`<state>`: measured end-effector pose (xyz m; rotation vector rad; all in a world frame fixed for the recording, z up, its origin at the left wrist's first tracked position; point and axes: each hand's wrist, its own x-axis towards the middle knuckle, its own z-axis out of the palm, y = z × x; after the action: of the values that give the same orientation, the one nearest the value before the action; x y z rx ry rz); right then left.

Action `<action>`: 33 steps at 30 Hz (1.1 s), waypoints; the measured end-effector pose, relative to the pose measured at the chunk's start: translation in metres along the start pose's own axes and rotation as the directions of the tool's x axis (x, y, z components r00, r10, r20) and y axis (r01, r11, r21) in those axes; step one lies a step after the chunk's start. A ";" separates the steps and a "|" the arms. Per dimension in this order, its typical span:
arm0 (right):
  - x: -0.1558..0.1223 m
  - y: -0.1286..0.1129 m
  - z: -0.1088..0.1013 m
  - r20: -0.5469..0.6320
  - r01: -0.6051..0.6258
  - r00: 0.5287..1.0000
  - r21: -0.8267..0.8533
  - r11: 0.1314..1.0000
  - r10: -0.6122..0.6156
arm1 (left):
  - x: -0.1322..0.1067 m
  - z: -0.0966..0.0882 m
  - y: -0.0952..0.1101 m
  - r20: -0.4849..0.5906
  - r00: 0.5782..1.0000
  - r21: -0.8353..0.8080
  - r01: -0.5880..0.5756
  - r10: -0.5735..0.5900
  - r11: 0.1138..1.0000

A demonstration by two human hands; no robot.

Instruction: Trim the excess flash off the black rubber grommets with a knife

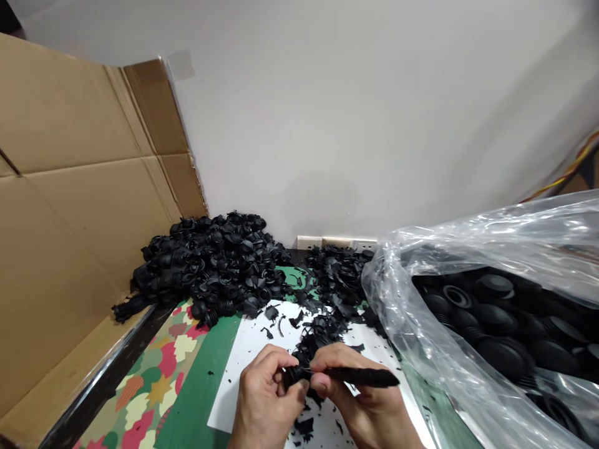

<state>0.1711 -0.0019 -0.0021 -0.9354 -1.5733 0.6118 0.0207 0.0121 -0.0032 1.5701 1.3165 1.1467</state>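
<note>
My left hand (264, 394) is closed around a small black rubber part (294, 375), held over a white sheet (253, 349). My right hand (359, 399) grips a slim black tool (365, 376) whose tip meets that part. Both hands are close together at the bottom centre. Black rubber scraps (312, 337) lie on the sheet just beyond my fingers.
A large heap of black ribbed rubber parts (210, 265) sits at the back left, a smaller scrap pile (337, 274) at the back centre. A clear plastic bag (472, 312) of black round parts fills the right. A cardboard sheet (70, 206) leans on the left. Patterned mat (150, 380) underneath.
</note>
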 end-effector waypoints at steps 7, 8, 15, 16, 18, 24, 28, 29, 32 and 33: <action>-0.006 0.009 0.011 0.005 0.337 0.937 -0.284 0.898 -0.350 | -0.004 0.003 0.006 0.139 0.990 -0.104 0.044 -0.029 0.994; -0.003 0.012 0.008 -0.018 0.330 0.934 -0.332 0.883 -0.356 | -0.005 0.004 0.007 0.166 0.986 -0.143 0.046 -0.022 0.989; 0.010 0.026 -0.019 -0.312 -0.120 0.948 -0.173 0.978 0.061 | -0.001 0.005 0.014 0.101 0.991 -0.217 0.106 -0.085 0.970; 0.009 0.025 -0.020 -0.323 -0.178 0.937 -0.109 0.978 0.135 | 0.001 0.004 0.015 0.098 0.989 -0.233 0.129 -0.109 0.964; 0.009 0.023 -0.020 -0.304 -0.250 0.923 -0.004 0.968 0.237 | 0.002 0.003 0.016 0.094 0.985 -0.258 0.162 -0.142 0.952; 0.007 0.015 -0.019 -0.237 -0.275 0.922 0.158 0.948 0.307 | 0.002 0.003 0.012 0.032 0.991 -0.229 0.131 -0.127 0.965; 0.006 0.015 -0.017 -0.187 -0.251 0.935 0.248 0.936 0.300 | 0.001 0.004 0.008 0.016 0.995 -0.212 0.103 -0.102 0.972; 0.006 0.015 -0.017 -0.178 -0.250 0.937 0.257 0.934 0.300 | 0.001 0.004 0.007 0.014 0.995 -0.211 0.096 -0.095 0.973; 0.005 0.013 -0.015 -0.142 -0.252 0.943 0.279 0.927 0.299 | 0.001 0.004 0.005 0.011 0.997 -0.197 0.082 -0.081 0.977; 0.004 0.012 -0.015 -0.127 -0.252 0.946 0.290 0.923 0.299 | 0.001 0.004 0.004 0.009 0.997 -0.189 0.074 -0.074 0.979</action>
<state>0.1879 0.0062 -0.0060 -0.9803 -1.1782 0.8984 0.0261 0.0119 -0.0002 1.3733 1.2156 1.1868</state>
